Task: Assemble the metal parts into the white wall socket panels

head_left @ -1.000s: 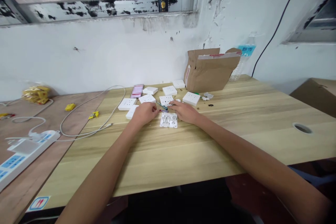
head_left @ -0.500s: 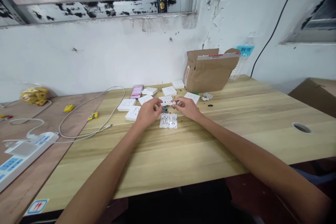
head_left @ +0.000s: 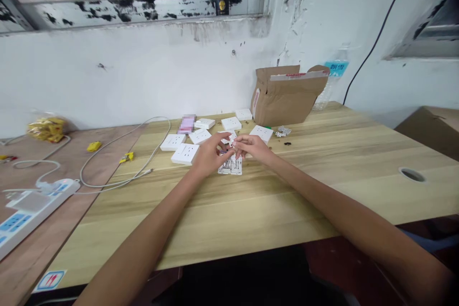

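My left hand and my right hand meet above the middle of the table. Between their fingertips is a small white plastic socket part, pinched from both sides and partly covered by the fingers. Just below them lies an opened white wall socket with metal contacts inside, its upper edge hidden by my hands. Several white socket plates lie around, such as one with slots left of my left hand and another beyond my right hand.
A brown paper bag stands at the back beside a clear bottle. Small clear and white parts lie right of the sockets. On the left are a white cable, a power strip and yellow pieces.
My hands have come closer together; the white part, earlier held broadside between them, is now mostly behind the fingers. My left hand has moved right and partly covers the opened socket.
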`<act>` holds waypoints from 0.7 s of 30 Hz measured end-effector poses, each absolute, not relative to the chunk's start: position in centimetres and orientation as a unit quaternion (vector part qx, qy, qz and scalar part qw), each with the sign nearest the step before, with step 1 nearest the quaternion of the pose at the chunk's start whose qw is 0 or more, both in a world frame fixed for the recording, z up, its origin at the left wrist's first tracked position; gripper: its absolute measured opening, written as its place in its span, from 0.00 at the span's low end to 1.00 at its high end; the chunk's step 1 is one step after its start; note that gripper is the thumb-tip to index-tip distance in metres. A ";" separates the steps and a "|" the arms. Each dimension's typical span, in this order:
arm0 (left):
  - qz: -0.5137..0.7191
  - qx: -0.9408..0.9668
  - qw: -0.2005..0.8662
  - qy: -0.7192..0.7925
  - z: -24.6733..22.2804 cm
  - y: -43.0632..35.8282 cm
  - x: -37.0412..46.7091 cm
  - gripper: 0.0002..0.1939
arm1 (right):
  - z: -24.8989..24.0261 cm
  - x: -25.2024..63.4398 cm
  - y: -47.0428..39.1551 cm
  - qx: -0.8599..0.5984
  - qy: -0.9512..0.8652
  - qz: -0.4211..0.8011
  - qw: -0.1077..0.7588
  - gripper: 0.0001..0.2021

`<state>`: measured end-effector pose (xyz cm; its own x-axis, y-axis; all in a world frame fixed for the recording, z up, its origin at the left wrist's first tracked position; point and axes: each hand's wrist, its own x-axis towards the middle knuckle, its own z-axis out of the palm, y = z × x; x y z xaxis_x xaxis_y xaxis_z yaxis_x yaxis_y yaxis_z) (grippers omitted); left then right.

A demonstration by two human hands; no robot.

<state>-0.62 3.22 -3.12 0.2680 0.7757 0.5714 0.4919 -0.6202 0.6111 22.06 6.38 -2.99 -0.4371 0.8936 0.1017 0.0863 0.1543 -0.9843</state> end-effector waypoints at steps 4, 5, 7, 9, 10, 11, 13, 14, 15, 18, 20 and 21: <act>0.449 0.798 0.119 0.384 -3.2 3.1 -0.6 0.22 | -2.2 22.3 6.0 -0.367 -0.682 0.525 0.354 0.24; 0.449 0.801 0.113 0.380 -3.1 3.0 -0.5 0.21 | -2.1 22.4 5.9 -0.364 -0.686 0.525 0.348 0.24; 0.449 0.804 0.101 0.377 -2.9 2.7 -0.5 0.21 | -1.8 22.5 5.8 -0.359 -0.695 0.522 0.340 0.25; 0.445 0.802 0.089 0.389 -2.5 2.4 -0.4 0.21 | -1.7 22.6 5.6 -0.361 -0.703 0.510 0.339 0.25; 0.439 0.801 0.084 0.398 -2.4 2.3 -0.3 0.21 | -1.6 22.7 5.6 -0.364 -0.707 0.504 0.338 0.26; 0.431 0.802 0.079 0.405 -2.3 2.2 -0.2 0.21 | -1.5 22.7 5.6 -0.365 -0.712 0.499 0.333 0.26; 0.414 0.811 0.075 0.407 -2.1 2.0 -0.2 0.19 | -1.5 22.8 5.5 -0.366 -0.722 0.492 0.322 0.26; 0.408 0.817 0.075 0.401 -2.1 2.1 -0.2 0.19 | -1.5 22.9 5.6 -0.366 -0.724 0.491 0.318 0.27; 0.406 0.822 0.074 0.391 -2.2 2.1 -0.2 0.19 | -1.6 22.9 5.6 -0.366 -0.725 0.490 0.316 0.27; 0.411 0.834 0.069 0.362 -2.6 2.4 -0.4 0.19 | -1.8 23.0 5.8 -0.367 -0.722 0.493 0.319 0.26; 0.407 0.840 0.057 0.354 -2.9 2.6 -0.5 0.19 | -2.0 23.1 6.0 -0.370 -0.722 0.492 0.317 0.26; 0.402 0.843 0.051 0.354 -2.9 2.7 -0.5 0.19 | -2.1 23.1 6.0 -0.373 -0.721 0.491 0.315 0.25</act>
